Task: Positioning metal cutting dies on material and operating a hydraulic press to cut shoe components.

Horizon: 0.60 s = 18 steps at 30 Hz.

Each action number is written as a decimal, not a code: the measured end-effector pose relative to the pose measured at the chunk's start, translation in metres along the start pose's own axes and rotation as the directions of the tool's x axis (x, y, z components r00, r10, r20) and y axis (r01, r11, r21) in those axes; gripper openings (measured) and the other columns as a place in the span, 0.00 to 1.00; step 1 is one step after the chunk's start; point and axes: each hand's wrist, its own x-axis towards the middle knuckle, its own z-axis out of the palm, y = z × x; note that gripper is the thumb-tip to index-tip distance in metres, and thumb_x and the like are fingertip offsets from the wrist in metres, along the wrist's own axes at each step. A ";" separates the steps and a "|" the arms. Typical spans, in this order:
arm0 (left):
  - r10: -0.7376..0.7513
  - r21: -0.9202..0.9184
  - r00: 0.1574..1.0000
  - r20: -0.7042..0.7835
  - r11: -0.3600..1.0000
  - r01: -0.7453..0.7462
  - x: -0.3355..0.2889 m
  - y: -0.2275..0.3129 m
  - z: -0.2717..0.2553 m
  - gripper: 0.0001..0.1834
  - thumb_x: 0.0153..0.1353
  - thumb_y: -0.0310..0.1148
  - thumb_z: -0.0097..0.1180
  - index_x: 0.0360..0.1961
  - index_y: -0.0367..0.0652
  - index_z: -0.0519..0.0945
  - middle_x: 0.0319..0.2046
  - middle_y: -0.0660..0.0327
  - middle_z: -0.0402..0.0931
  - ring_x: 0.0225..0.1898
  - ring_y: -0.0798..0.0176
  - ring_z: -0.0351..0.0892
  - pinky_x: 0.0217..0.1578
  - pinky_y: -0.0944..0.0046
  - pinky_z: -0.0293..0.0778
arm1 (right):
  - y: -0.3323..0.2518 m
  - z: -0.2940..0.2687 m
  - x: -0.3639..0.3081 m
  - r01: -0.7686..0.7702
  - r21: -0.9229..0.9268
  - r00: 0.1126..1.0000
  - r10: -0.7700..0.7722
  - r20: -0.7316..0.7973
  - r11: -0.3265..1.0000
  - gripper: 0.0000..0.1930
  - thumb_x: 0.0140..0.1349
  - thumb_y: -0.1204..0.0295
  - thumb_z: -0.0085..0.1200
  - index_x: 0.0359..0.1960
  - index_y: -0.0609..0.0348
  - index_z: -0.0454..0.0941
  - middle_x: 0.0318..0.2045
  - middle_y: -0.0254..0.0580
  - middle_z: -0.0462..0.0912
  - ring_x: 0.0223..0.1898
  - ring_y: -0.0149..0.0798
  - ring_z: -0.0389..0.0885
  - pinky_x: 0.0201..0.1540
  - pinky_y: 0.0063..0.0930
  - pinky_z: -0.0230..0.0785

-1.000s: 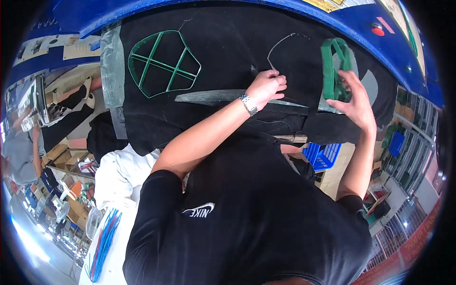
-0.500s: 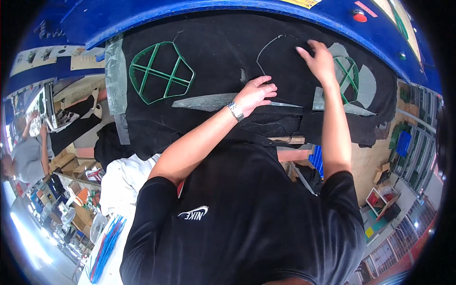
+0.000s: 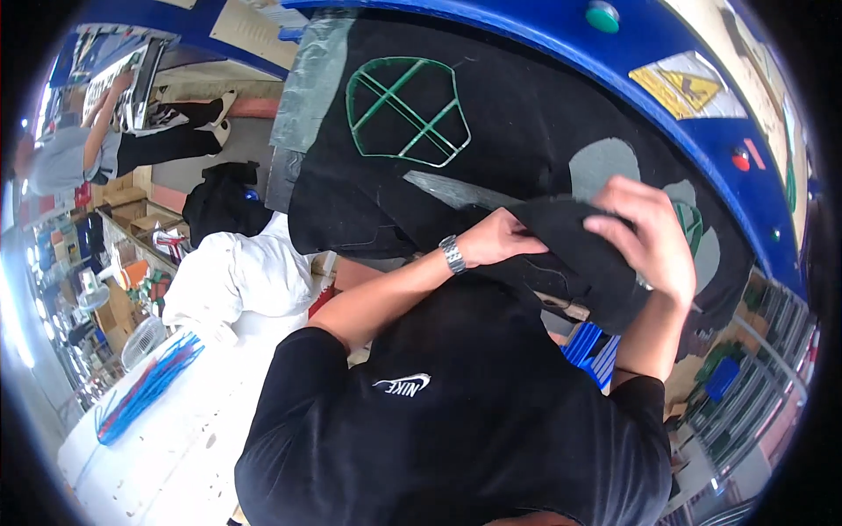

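A cut piece of black fabric (image 3: pixel 570 241) is raised off the black sheet (image 3: pixel 517 105) in front of me. My left hand (image 3: pixel 493 241), with a metal watch at the wrist, pinches its near left side. Over its upper right part curls my right hand (image 3: pixel 649 232), thumb and fingers about the fabric; its fingertips are partly blurred. Behind them a rounded hole in the sheet bares a grey-green surface (image 3: pixel 603 162). A green cutting die (image 3: pixel 390 95) with crossed bars lies on the sheet at the left. Another green die (image 3: pixel 693 228) is partly hidden beyond my right hand.
A blue machine beam (image 3: pixel 605 66) with buttons runs along the far side. White cloth (image 3: pixel 237 280) and a bundle of blue cords (image 3: pixel 158 386) lie on a white table at left. Further left stands another person (image 3: pixel 74 158).
The outlined fabric piece has come up out of the sheet, baring the surface below. Both hands have drawn nearer my body with it. My view has turned and shifted.
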 end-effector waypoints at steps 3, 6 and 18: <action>-0.650 0.134 0.751 -0.116 0.739 0.660 -0.016 0.010 -0.027 0.18 0.70 0.40 0.64 0.52 0.38 0.81 0.42 0.63 0.85 0.47 0.70 0.84 0.47 0.69 0.77 | 0.056 0.018 0.042 -0.152 -0.160 0.985 0.136 -0.104 0.975 0.13 0.56 0.75 0.67 0.41 0.66 0.82 0.37 0.51 0.83 0.42 0.53 0.84 0.45 0.42 0.74; -0.607 -0.158 0.777 -0.166 0.794 0.586 -0.042 -0.006 -0.040 0.18 0.72 0.40 0.60 0.54 0.38 0.80 0.45 0.60 0.85 0.47 0.68 0.85 0.44 0.67 0.80 | 0.083 0.055 0.075 -0.215 -0.638 0.974 0.112 -0.197 0.739 0.20 0.55 0.73 0.68 0.50 0.62 0.81 0.48 0.50 0.84 0.49 0.56 0.83 0.52 0.46 0.76; -0.455 -0.649 0.627 -0.632 0.753 -0.107 -0.076 0.021 -0.075 0.27 0.75 0.29 0.50 0.72 0.33 0.60 0.64 0.45 0.72 0.64 0.49 0.77 0.59 0.50 0.78 | 0.029 0.125 0.188 0.403 -0.412 0.832 -0.140 0.536 0.818 0.39 0.44 0.68 0.76 0.63 0.56 0.76 0.55 0.44 0.81 0.59 0.49 0.77 0.60 0.46 0.70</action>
